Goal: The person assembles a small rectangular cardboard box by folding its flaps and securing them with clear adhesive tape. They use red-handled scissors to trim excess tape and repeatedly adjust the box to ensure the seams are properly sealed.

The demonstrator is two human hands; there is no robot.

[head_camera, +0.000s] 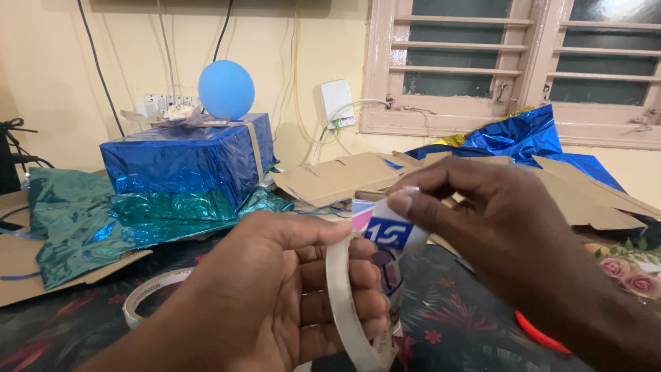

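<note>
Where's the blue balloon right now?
In the head view the blue balloon sits upper left, on top of the blue foil-wrapped box, against the cream wall near the wall switches.

A blue wrapped box (182, 162) and flattened cardboard (344, 178) are blocking the far counter (447, 324); the near middle is lying open.

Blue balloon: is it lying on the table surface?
No. The blue balloon sits on top of the blue foil-wrapped box, beside a pale bow, well above the dark floral table cover.
</note>
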